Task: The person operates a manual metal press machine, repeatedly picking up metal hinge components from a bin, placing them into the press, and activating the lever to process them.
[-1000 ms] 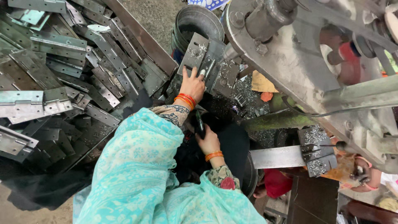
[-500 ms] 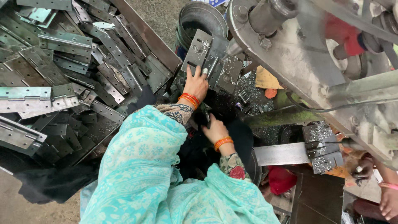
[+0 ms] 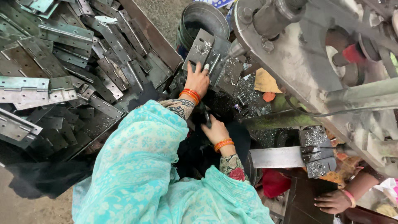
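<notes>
Both hands work close to the foot of a heavy press. Left hand [image 3: 197, 79], fingers spread and resting flat, presses against the lower edge of a grey hinge plate [image 3: 200, 49] that leans upright at the machine; the hand touches the plate but does not close around it. Right hand [image 3: 215, 130], nearer the body, is curled around a small dark tool [image 3: 206, 117] whose tip points up toward the left wrist; how tightly it grips cannot be told. Orange bangles ring both wrists, and a turquoise patterned sleeve [image 3: 141, 149] covers the left arm. The hinge plate sits just above the left fingertips and well ahead of the right hand, with a second folded plate [image 3: 227, 72] touching it on its right side. Metal shavings [image 3: 248, 89] glitter on the dark surface beside the hands. Beyond the left arm, a heap of long grey hinges [image 3: 62, 54] spreads across the floor. A round metal bucket [image 3: 203, 18] stands just behind the leaning plate. The grey press frame [image 3: 298, 58] fills the upper right. At lower right another person's hand [image 3: 331, 202], wearing a pink bangle, rests on a dark board near a flat steel bar [image 3: 275, 157].
</notes>
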